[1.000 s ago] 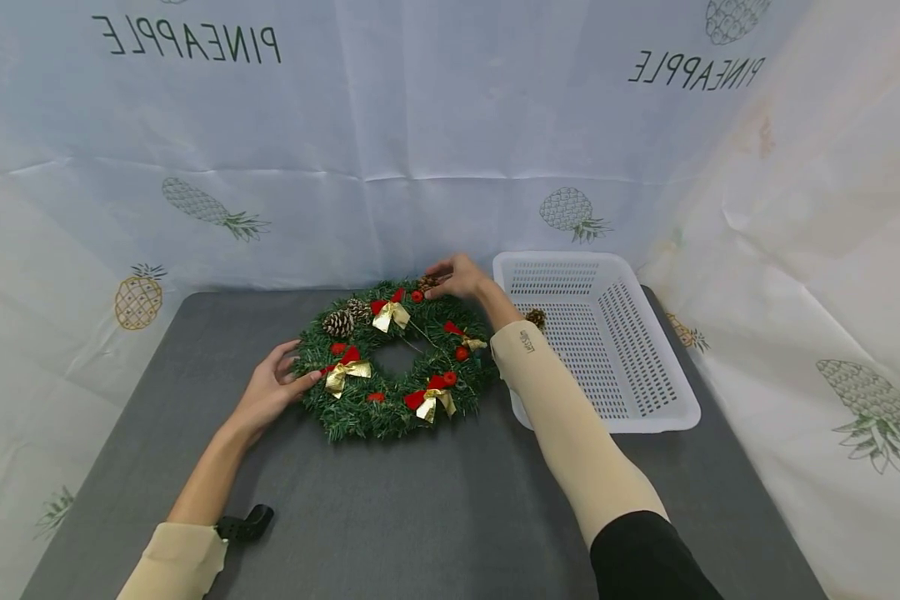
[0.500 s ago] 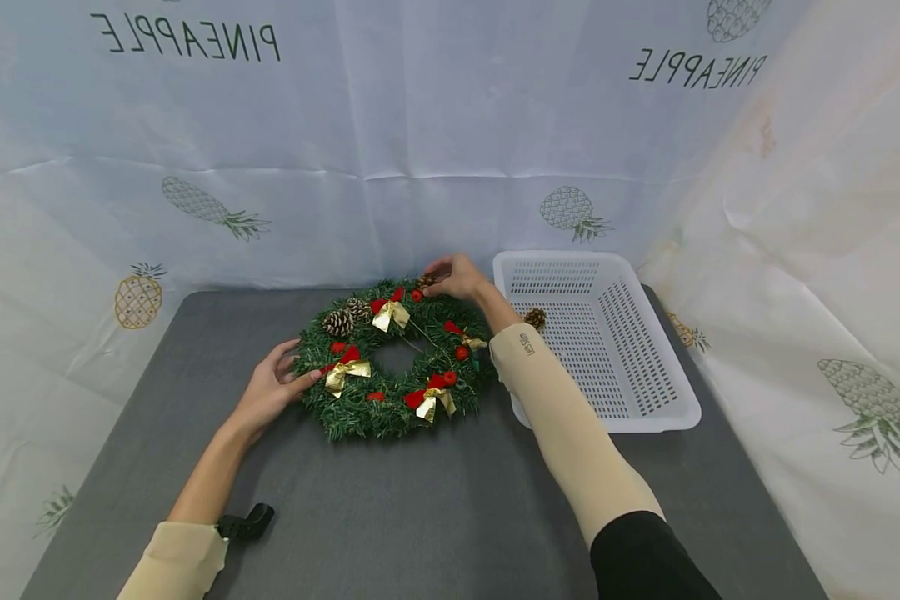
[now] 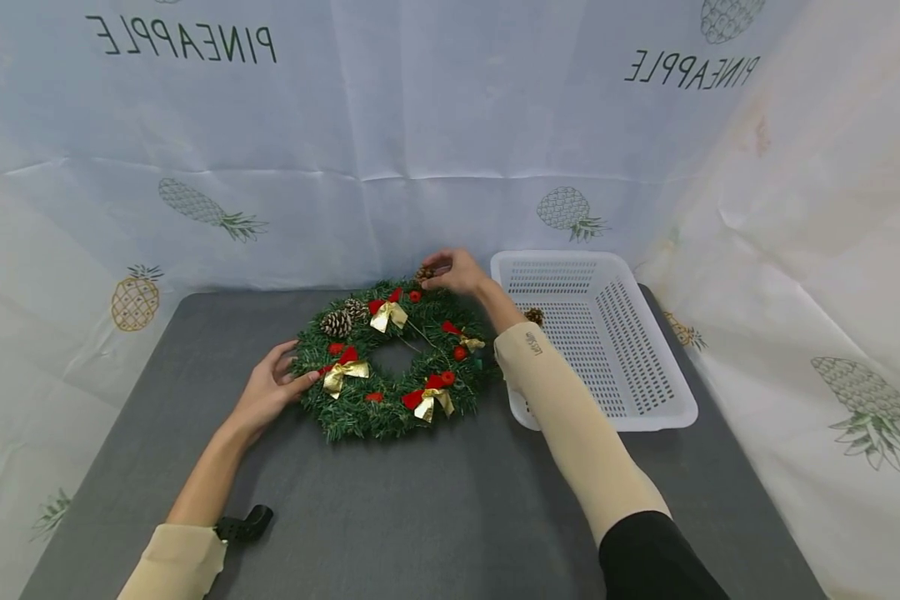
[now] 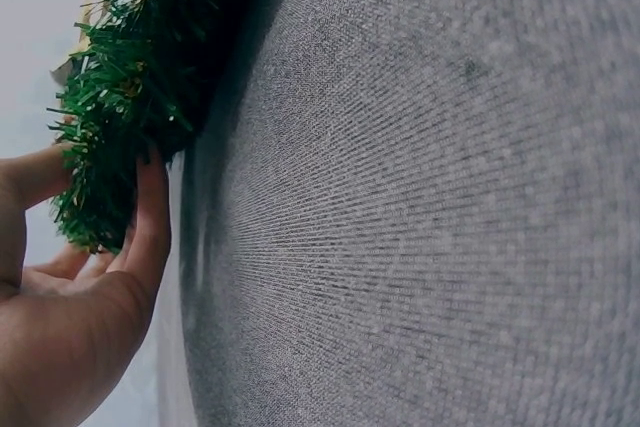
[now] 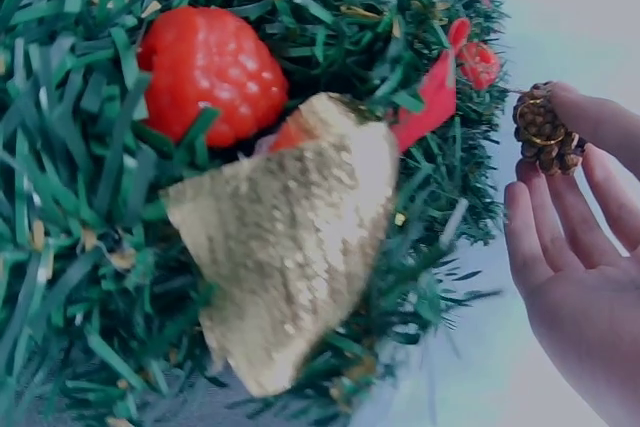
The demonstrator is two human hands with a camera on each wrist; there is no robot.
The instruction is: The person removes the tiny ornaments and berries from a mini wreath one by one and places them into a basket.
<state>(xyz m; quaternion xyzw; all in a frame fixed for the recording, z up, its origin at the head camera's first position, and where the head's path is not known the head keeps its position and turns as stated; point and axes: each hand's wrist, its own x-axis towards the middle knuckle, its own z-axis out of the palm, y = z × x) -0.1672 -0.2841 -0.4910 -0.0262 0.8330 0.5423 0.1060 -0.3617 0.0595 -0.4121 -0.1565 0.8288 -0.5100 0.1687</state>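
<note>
A green Christmas wreath [image 3: 390, 421] with red-and-gold bows, red berries and pine cones lies on the grey table. My left hand [image 3: 264, 387] grips its left edge; in the left wrist view the thumb and fingers [image 4: 150, 212] stand on either side of the greenery. At the wreath's far right edge, my right hand [image 3: 461, 273] pinches a small brown pine cone [image 5: 545, 132] between thumb and fingertips. A thin wire runs from that cone toward the greenery in the right wrist view. Two pine cones [image 3: 337, 322] sit among the needles at the wreath's upper left.
To the right stands a white perforated plastic basket [image 3: 667, 421], partly behind the right forearm. Inside it, near its left side, is another small pine cone [image 3: 534, 316]. A pineapple-print curtain [image 3: 435, 125] hangs right behind the table [image 3: 390, 525].
My right hand has lifted slightly up and back with the pine cone, so more of the cone shows. The left hand and the wreath stay about where they were.
</note>
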